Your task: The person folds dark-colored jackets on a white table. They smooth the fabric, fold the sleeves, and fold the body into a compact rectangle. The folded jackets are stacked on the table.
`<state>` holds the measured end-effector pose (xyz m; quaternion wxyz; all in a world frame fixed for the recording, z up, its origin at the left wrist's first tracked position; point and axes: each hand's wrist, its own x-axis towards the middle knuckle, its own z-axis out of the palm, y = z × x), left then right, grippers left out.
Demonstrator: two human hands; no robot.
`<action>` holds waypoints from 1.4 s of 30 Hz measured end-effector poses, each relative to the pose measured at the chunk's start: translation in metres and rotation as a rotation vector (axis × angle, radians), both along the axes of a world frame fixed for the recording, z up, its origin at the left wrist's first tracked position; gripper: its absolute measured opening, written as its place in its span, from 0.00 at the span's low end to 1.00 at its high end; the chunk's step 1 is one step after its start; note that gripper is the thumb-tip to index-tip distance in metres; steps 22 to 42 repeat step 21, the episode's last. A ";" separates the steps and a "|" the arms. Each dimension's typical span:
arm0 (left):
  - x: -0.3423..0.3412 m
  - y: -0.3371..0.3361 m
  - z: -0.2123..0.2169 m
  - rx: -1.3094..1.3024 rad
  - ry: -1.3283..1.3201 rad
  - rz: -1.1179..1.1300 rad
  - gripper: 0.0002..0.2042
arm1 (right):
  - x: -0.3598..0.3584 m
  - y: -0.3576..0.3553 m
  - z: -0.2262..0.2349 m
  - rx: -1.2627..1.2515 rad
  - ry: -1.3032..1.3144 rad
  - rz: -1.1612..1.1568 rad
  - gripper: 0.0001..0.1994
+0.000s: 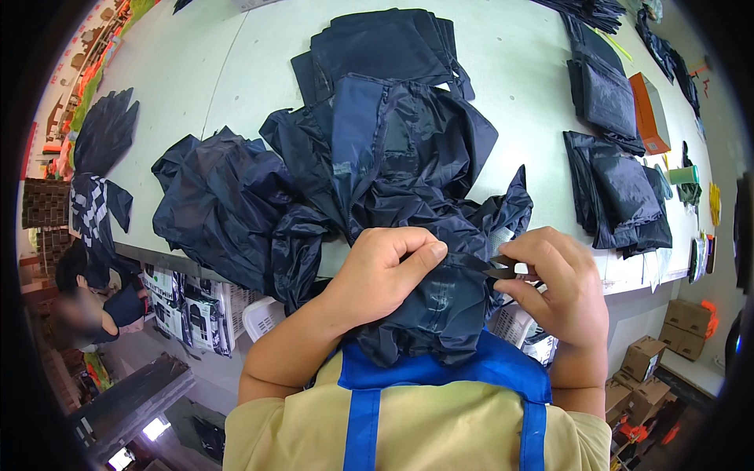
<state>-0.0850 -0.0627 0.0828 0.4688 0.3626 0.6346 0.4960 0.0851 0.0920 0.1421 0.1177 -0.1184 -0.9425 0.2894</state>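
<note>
A dark navy garment (420,184) of thin shiny fabric is spread over the table edge and hangs down against my blue apron (448,373). My left hand (383,271) is closed on it, thumb pressed over the forefinger on a fold of the fabric. Just right of that, my right hand (559,282) grips small dark thread snips (503,268). Their blades point left, toward the pinched fabric; whether they touch it I cannot tell. More bunched dark fabric (224,208) lies to the left of the garment.
Folded dark pieces (385,47) are stacked at the back. On the right are dark folded bundles (620,184), an orange box (649,114) and a green thread spool (683,175). White baskets (263,316) stand below the table edge. Another person (86,310) is at the far left.
</note>
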 end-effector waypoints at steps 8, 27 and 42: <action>0.002 0.002 0.003 -0.021 -0.020 0.003 0.12 | -0.005 -0.006 0.001 0.281 0.062 0.092 0.15; 0.003 -0.002 0.002 0.001 -0.058 0.004 0.12 | -0.004 -0.010 -0.005 0.145 0.053 0.068 0.12; 0.003 -0.002 0.002 0.001 -0.058 0.004 0.12 | -0.004 -0.010 -0.005 0.145 0.053 0.068 0.12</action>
